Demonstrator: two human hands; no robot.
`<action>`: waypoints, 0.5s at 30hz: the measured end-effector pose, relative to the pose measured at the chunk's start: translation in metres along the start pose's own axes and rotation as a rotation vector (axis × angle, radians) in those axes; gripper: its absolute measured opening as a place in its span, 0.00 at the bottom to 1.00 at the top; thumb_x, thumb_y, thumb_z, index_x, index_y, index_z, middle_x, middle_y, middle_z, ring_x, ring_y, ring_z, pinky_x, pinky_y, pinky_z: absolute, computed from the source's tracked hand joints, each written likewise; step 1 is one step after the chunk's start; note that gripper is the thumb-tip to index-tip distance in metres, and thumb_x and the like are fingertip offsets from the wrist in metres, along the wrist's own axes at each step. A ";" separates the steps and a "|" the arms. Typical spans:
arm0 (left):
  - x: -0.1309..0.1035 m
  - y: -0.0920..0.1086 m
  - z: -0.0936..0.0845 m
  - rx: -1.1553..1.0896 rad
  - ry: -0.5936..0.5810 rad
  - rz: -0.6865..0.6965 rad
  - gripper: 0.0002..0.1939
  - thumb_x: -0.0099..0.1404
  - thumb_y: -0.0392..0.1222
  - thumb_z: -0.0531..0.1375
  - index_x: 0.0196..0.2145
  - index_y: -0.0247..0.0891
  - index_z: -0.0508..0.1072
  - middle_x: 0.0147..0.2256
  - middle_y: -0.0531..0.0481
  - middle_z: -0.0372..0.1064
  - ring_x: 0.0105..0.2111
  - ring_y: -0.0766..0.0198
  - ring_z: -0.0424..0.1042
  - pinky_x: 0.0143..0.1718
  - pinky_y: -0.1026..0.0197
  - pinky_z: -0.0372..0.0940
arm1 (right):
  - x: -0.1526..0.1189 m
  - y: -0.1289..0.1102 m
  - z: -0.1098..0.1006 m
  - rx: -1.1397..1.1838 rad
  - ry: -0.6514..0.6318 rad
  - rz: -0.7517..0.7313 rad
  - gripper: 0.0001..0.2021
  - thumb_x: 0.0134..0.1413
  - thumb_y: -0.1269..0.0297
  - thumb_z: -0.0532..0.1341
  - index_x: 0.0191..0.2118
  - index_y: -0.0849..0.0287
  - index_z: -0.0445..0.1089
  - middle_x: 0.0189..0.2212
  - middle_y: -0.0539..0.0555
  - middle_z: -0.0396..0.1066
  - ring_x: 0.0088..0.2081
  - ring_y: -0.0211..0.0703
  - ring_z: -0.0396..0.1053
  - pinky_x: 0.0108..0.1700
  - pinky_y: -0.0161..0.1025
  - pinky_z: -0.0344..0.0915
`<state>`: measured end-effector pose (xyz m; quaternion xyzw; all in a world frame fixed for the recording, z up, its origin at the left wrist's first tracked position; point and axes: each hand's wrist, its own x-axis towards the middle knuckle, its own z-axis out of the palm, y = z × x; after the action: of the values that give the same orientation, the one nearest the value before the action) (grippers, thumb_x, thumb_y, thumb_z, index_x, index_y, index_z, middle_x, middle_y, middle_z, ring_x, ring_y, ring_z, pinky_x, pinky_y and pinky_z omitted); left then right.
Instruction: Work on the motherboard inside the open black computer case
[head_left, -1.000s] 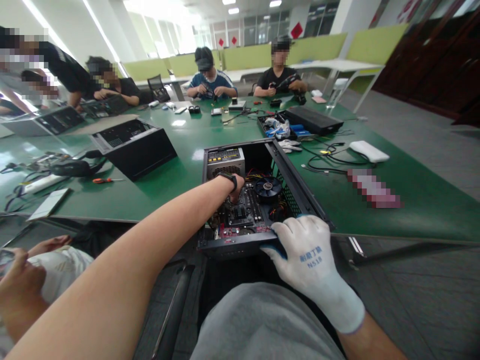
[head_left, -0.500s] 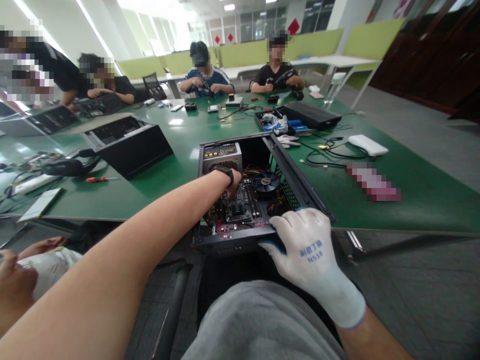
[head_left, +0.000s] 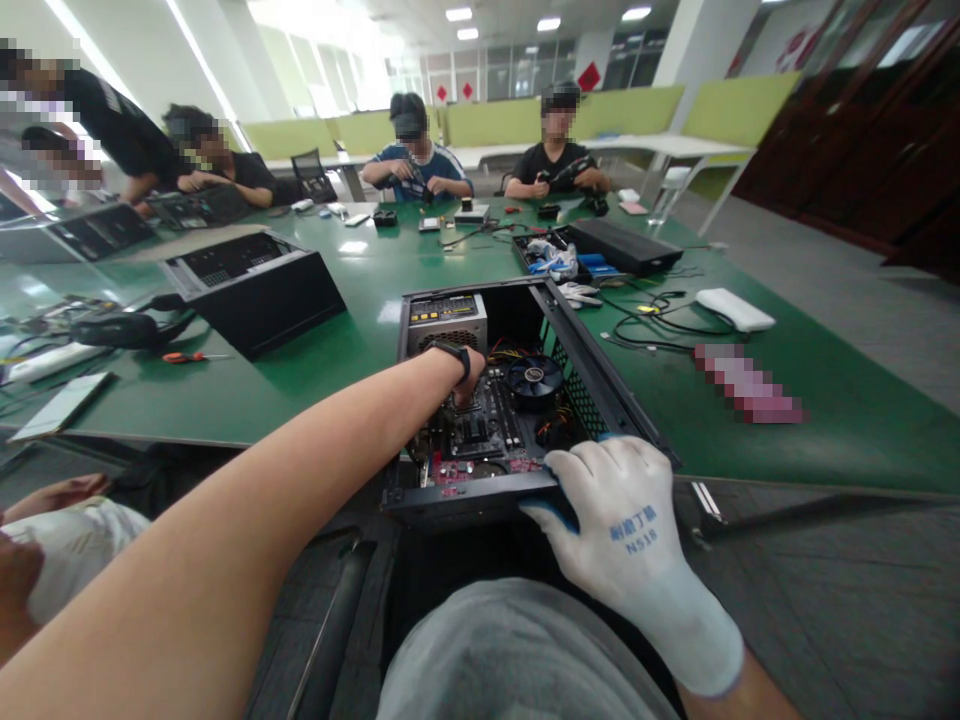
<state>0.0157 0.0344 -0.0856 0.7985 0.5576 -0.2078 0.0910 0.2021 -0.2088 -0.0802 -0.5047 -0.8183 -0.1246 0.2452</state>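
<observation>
An uncovered black computer case (head_left: 622, 385) lies at the table's near edge with its inside facing up. My bare left hand (head_left: 469, 376), a black band at its wrist, reaches down inside, over the motherboard (head_left: 480, 430). Its fingers look bunched together; their tips and anything between them are hidden. In a white glove, my right hand (head_left: 619, 500) grips the near right corner of the case, thumb outside the front edge and fingers over the top. A grey power supply (head_left: 448, 318) sits at the far left inside, and a round black CPU fan (head_left: 534, 378) is right of my left hand.
Another black case (head_left: 274, 305) stands tilted at left, near an orange-handled screwdriver (head_left: 184, 357). Behind are a black tray (head_left: 525, 258) with gloves and a dark panel (head_left: 626, 245). Cables (head_left: 660, 315) and a white box (head_left: 735, 309) lie right. Several people work around the table; one sits close at left.
The view has tilted slightly, so the case and my right hand appear a little lower. Both hands keep their places on and in the case.
</observation>
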 end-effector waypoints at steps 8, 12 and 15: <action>-0.001 -0.001 0.000 -0.097 0.025 0.004 0.19 0.43 0.51 0.73 0.33 0.39 0.81 0.31 0.44 0.78 0.48 0.44 0.72 0.52 0.49 0.65 | 0.002 0.000 0.002 -0.001 -0.003 -0.002 0.15 0.57 0.50 0.64 0.40 0.56 0.71 0.32 0.54 0.69 0.36 0.52 0.63 0.45 0.50 0.51; -0.004 -0.001 -0.001 -0.071 0.002 0.033 0.22 0.42 0.53 0.73 0.34 0.39 0.81 0.32 0.44 0.78 0.51 0.44 0.70 0.55 0.48 0.63 | 0.001 0.000 0.002 0.003 -0.012 0.003 0.15 0.56 0.49 0.64 0.41 0.56 0.71 0.32 0.54 0.70 0.37 0.52 0.63 0.45 0.50 0.50; -0.005 -0.002 0.000 -0.176 0.045 0.082 0.25 0.45 0.58 0.72 0.39 0.42 0.80 0.33 0.48 0.79 0.54 0.46 0.67 0.58 0.48 0.60 | 0.001 0.000 0.002 0.004 -0.007 0.003 0.15 0.56 0.49 0.64 0.41 0.56 0.71 0.32 0.54 0.70 0.37 0.52 0.63 0.45 0.50 0.50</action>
<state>0.0123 0.0309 -0.0832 0.8142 0.5424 -0.1360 0.1565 0.2013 -0.2070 -0.0812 -0.5059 -0.8186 -0.1210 0.2436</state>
